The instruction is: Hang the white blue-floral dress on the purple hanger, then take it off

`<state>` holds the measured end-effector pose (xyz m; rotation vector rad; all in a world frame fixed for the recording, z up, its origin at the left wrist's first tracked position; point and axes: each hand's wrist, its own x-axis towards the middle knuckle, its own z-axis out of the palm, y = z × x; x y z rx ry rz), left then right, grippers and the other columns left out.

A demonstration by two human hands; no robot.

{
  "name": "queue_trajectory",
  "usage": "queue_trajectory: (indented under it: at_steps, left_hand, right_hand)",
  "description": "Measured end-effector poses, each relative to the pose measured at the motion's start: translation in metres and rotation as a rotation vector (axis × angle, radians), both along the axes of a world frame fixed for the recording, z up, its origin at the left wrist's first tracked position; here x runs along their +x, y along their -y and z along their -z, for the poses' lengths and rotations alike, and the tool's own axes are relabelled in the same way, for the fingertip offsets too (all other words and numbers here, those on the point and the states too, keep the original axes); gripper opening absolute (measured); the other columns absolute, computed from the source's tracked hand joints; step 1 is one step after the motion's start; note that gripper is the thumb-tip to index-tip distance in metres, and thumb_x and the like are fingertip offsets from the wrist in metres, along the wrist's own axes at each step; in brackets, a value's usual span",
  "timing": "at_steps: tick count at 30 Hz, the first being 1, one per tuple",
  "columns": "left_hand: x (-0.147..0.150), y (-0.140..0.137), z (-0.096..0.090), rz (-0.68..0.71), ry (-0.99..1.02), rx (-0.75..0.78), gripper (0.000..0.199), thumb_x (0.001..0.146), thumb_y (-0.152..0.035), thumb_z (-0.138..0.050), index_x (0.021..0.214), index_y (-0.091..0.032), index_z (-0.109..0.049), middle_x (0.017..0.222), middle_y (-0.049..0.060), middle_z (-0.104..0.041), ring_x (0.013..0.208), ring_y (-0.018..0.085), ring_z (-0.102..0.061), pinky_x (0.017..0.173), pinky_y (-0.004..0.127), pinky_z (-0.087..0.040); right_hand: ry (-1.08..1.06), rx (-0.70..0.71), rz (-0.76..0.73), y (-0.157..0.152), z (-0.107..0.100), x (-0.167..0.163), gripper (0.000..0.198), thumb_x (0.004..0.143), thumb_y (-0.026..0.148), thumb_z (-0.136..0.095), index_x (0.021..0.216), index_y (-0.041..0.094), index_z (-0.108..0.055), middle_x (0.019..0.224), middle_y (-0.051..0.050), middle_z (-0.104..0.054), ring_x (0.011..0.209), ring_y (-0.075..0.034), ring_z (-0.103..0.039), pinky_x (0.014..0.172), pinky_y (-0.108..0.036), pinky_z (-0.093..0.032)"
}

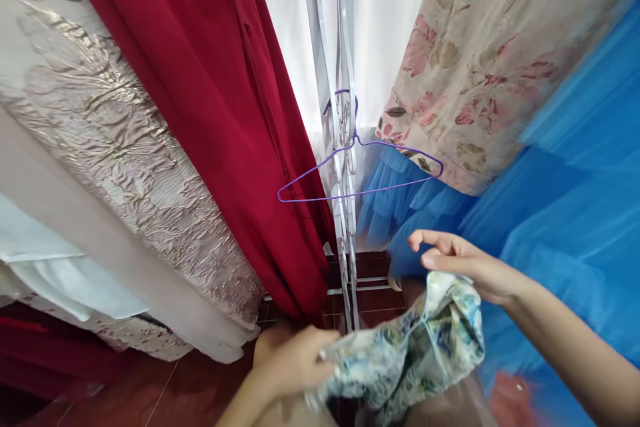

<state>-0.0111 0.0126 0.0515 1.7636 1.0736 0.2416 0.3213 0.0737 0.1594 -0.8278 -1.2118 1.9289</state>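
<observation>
A floral garment (400, 360) in white, blue and green is bunched between my two hands, low in the head view. My left hand (297, 357), slightly blurred, is closed on its left end. At its upper right corner, my right hand (465, 263) grips the cloth, with the index finger bent and the thumb lying along the fabric's top edge. Above and in front of both hands, a purple hanger (360, 193) hangs bare on a metal rack (345, 233), touching neither hand.
A dark red cloth (200, 80) and an embossed gold-pink fabric (130, 147) hang at left. On the right are a beige floral fabric (465, 80) and blue tulle (575, 227), close to my right arm. White fabric (390, 20) hangs behind the rack, above a reddish tiled floor (165, 387).
</observation>
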Motion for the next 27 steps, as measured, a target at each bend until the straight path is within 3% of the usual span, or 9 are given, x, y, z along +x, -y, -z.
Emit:
queue_trajectory:
  at_steps: [5,7,9,10,12,15,19,23,27]
  left_hand:
    - [-0.069,-0.063,-0.088,-0.231,-0.205,0.581,0.021,0.075,-0.011,-0.046,0.06,-0.02,-0.057,0.064,0.002,-0.056,0.072,0.02,-0.053,0.07,0.028,-0.038]
    - [-0.077,-0.074,-0.116,-0.228,-0.129,0.578,0.022,0.076,-0.009,-0.046,0.061,-0.021,-0.057,0.068,0.001,-0.058,0.075,0.02,-0.054,0.074,0.029,-0.041]
    - [-0.063,-0.071,-0.128,-0.238,0.045,0.463,0.018,0.081,-0.011,-0.052,0.08,-0.022,-0.067,0.087,0.003,-0.068,0.089,0.022,-0.061,0.085,0.03,-0.045]
    - [-0.049,-0.065,-0.127,-0.255,0.151,0.402,0.019,0.082,-0.014,-0.059,0.095,-0.022,-0.07,0.101,0.005,-0.07,0.1,0.023,-0.063,0.093,0.032,-0.045]
    - [-0.012,-0.051,-0.111,-0.268,0.359,0.288,0.046,0.077,-0.018,-0.075,0.121,-0.023,-0.065,0.124,0.01,-0.066,0.117,0.027,-0.06,0.105,0.035,-0.043]
    - [0.049,-0.036,-0.063,-0.219,0.473,0.219,0.074,0.069,-0.02,-0.085,0.136,-0.024,-0.055,0.135,0.012,-0.061,0.124,0.029,-0.057,0.109,0.037,-0.04]
    - [0.098,-0.043,0.002,-0.264,0.278,0.321,0.026,0.081,-0.012,-0.061,0.104,-0.022,-0.07,0.097,0.007,-0.072,0.092,0.025,-0.066,0.088,0.034,-0.048]
    - [0.081,-0.069,0.026,-0.347,0.232,0.391,0.022,0.067,-0.005,-0.057,0.074,-0.021,-0.068,0.07,0.003,-0.065,0.071,0.023,-0.061,0.073,0.031,-0.045]
    - [0.015,-0.097,-0.007,-0.479,0.259,0.514,0.027,0.062,-0.008,-0.052,0.08,-0.021,-0.067,0.08,0.002,-0.066,0.079,0.022,-0.059,0.071,0.028,-0.043]
  right_hand:
    - [0.124,0.185,0.207,-0.022,-0.031,0.003,0.047,0.077,0.031,-0.085,0.115,0.024,-0.058,0.05,0.009,-0.056,0.039,-0.008,-0.048,0.04,-0.016,-0.038]
    - [0.123,0.232,0.271,-0.029,-0.042,0.001,0.053,0.074,0.029,-0.086,0.119,0.023,-0.059,0.049,0.009,-0.056,0.038,-0.009,-0.046,0.039,-0.017,-0.038]
    - [0.089,0.237,0.283,-0.032,-0.05,-0.006,0.055,0.072,0.028,-0.086,0.12,0.023,-0.06,0.049,0.01,-0.054,0.038,-0.009,-0.044,0.039,-0.018,-0.038]
    - [0.067,0.229,0.258,-0.031,-0.053,-0.011,0.054,0.072,0.026,-0.086,0.12,0.023,-0.06,0.049,0.011,-0.05,0.038,-0.008,-0.041,0.039,-0.018,-0.037]
    - [0.021,0.215,0.163,-0.027,-0.053,-0.024,0.051,0.071,0.023,-0.086,0.116,0.023,-0.062,0.05,0.014,-0.04,0.038,-0.005,-0.035,0.04,-0.016,-0.036]
    - [-0.012,0.218,-0.007,-0.016,-0.051,-0.043,0.046,0.07,0.017,-0.086,0.109,0.021,-0.063,0.055,0.014,-0.037,0.041,-0.003,-0.034,0.042,-0.015,-0.036]
    - [-0.001,0.268,-0.059,-0.008,-0.057,-0.042,0.042,0.067,0.009,-0.082,0.103,0.019,-0.064,0.06,0.011,-0.041,0.045,-0.004,-0.039,0.044,-0.015,-0.036]
    - [0.058,0.333,0.161,-0.013,-0.063,-0.011,0.04,0.064,0.007,-0.075,0.1,0.022,-0.064,0.062,0.009,-0.044,0.045,-0.006,-0.036,0.044,-0.019,-0.035]
    - [0.258,0.457,0.373,-0.034,-0.048,0.013,0.034,0.067,0.011,-0.07,0.099,0.022,-0.062,0.063,0.007,-0.05,0.046,-0.008,-0.039,0.044,-0.02,-0.03]
